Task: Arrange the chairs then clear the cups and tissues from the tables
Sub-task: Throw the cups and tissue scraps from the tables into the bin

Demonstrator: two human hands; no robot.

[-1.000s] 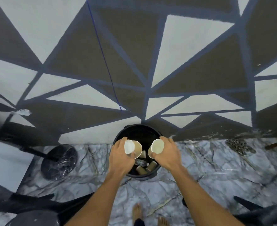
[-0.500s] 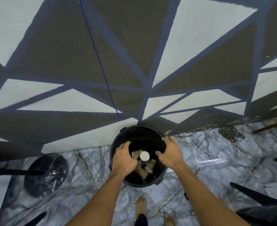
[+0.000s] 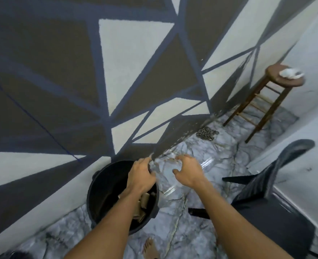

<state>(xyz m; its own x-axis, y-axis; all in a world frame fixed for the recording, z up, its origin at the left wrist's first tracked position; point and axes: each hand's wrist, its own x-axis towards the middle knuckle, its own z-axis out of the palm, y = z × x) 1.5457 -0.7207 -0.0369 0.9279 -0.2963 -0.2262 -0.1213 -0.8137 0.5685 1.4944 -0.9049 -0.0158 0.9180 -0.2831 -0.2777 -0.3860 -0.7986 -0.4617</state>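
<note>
The person is showing two arms that are running bare from the bottom edge of the view right up to the fingertips. The left forearm (image 3: 105, 227) and the right forearm (image 3: 234, 217) are both appearing long and lean, looking broadest nearest the camera and narrowing toward the wrists. The left hand (image 3: 141, 176) is presenting its back, with knuckles and faint tendon ridges showing. The right hand (image 3: 187, 172) is likewise showing its back, with its thumb (image 3: 176, 171) standing out at the side. The fingernails are blurring too much to describe. One bare foot (image 3: 150, 248) is peeking in between the forearms, its toes uncovered.
</note>
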